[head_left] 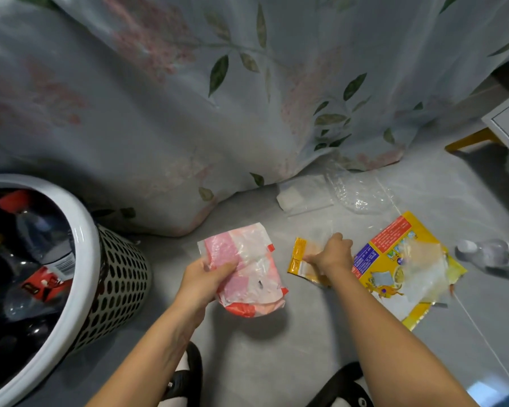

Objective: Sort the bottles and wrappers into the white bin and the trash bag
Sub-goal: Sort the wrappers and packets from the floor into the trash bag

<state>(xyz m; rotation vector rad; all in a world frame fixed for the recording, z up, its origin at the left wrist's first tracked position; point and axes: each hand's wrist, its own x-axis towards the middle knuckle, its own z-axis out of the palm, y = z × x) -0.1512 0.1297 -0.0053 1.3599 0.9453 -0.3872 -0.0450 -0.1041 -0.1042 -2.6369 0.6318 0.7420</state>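
My left hand (pixel 207 279) grips a pink, white and red wrapper (pixel 249 268) just above the grey floor. My right hand (pixel 332 254) reaches down and pinches a small orange and clear wrapper (pixel 299 257) lying on the floor. A large yellow wrapper (pixel 406 268) lies flat to the right of that hand. A clear bottle with a red label (pixel 494 254) lies at the right edge. Clear plastic wrappers (pixel 356 195) lie further back near the curtain. The white bin (pixel 83 239) stands at the left and holds several bottles (pixel 41 239).
A floral curtain (pixel 218 98) hangs across the back and drapes onto the floor. A white cabinet with a yellow leg (pixel 506 124) stands at the right. My feet in black slippers (pixel 188 377) are at the bottom. No trash bag is in view.
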